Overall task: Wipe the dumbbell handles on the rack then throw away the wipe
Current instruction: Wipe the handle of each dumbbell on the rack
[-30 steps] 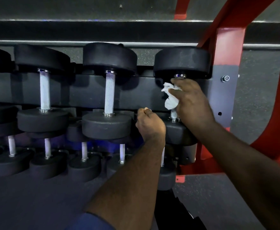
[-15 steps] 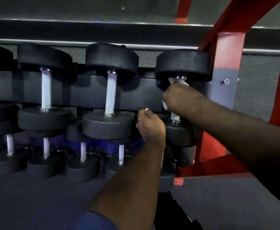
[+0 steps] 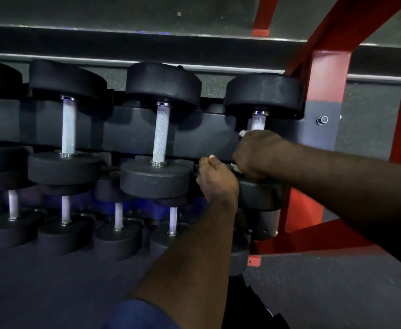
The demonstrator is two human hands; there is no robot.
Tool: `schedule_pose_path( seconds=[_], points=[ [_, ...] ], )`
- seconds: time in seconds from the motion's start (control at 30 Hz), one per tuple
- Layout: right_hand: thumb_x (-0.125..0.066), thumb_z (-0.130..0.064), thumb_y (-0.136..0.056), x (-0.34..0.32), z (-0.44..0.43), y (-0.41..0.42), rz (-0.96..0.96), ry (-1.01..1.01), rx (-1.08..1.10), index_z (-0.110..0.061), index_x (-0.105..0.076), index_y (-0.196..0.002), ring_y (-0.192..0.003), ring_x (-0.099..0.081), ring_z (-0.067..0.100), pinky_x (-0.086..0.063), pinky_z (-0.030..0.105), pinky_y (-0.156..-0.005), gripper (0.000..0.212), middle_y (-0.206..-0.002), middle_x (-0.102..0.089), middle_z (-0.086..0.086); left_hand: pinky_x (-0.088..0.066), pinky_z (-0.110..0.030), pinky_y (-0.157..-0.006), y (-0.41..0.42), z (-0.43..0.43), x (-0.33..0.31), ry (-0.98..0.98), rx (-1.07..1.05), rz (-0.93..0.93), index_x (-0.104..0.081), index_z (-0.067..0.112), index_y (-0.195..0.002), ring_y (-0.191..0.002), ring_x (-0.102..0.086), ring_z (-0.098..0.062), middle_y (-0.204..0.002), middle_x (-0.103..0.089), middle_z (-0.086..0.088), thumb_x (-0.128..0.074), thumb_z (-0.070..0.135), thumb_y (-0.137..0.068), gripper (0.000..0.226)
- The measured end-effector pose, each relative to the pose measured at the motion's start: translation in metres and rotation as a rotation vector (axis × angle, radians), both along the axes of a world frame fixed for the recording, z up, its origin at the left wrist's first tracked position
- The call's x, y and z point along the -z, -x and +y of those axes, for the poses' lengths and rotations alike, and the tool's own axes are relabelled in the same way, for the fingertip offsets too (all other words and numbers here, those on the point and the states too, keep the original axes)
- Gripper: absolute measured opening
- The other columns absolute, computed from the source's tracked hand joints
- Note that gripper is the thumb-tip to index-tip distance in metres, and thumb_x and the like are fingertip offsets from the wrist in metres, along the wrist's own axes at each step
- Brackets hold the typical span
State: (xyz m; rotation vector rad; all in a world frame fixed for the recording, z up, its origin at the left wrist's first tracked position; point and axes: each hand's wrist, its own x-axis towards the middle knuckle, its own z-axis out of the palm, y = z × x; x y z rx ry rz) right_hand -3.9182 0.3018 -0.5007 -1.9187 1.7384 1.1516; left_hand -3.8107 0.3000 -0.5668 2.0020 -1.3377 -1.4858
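Dark gym rack (image 3: 209,138) ahead: the right hand (image 3: 259,153) clenches the wipe (image 3: 242,133) round the end dumbbell's handle (image 3: 258,122); just left of it, the left hand (image 3: 218,180) is fisted, contents hidden.

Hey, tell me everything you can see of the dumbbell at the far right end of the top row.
The rightmost dumbbell lies across the rack's upper tier, with one round black head far and the other near, partly hidden by the arms. Both heads look matte and rubber-coated. A silver metal handle with a shiny collar joins them, and only its far stretch shows. The right hand grips the rest through a white wipe, whose edges peek out of the fist.
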Motion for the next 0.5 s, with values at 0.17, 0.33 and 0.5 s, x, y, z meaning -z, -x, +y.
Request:
schedule_pose_path(
  seconds=[0.17,0.33,0.5],
  points=[
    [-0.029,-0.032,-0.106,0.001,-0.010,0.008,0.219,0.120,0.121,-0.013,-0.056,-0.142,-0.140,-0.041,0.032,-0.030,0.045,-0.115,0.049,-0.147,-0.053,0.012,-0.035,-0.025,-0.076,0.000,-0.002,0.000,0.010,0.012,-0.021,-0.066,0.009,-0.109,-0.091,-0.059,-0.024,-0.107,-0.073,-0.012,-0.041,0.033,-0.110,0.034],
    [-0.055,-0.029,-0.091,-0.017,-0.017,-0.006,-0.029,-0.214,0.155,-0.018,-0.067,-0.126,-0.125,-0.060,0.029,-0.050,0.043,-0.103,0.038,-0.135,-0.064,0.005,-0.039,-0.026,-0.077,-0.002,0.000,-0.004,0.007,0.010,0.005,-0.065,0.009,-0.106,-0.093,-0.064,-0.026,-0.105,-0.072,-0.013,-0.040,0.035,-0.110,0.036],
    [-0.041,-0.032,-0.101,-0.010,-0.004,0.018,-0.026,0.089,0.054,-0.015,-0.066,-0.127,-0.130,-0.052,0.031,-0.036,0.043,-0.114,0.040,-0.135,-0.062,0.009,-0.039,-0.028,-0.078,0.000,-0.001,-0.004,-0.021,0.011,-0.005,-0.064,0.010,-0.108,-0.094,-0.061,-0.026,-0.107,-0.070,-0.013,-0.039,0.035,-0.110,0.036]
  ],
)
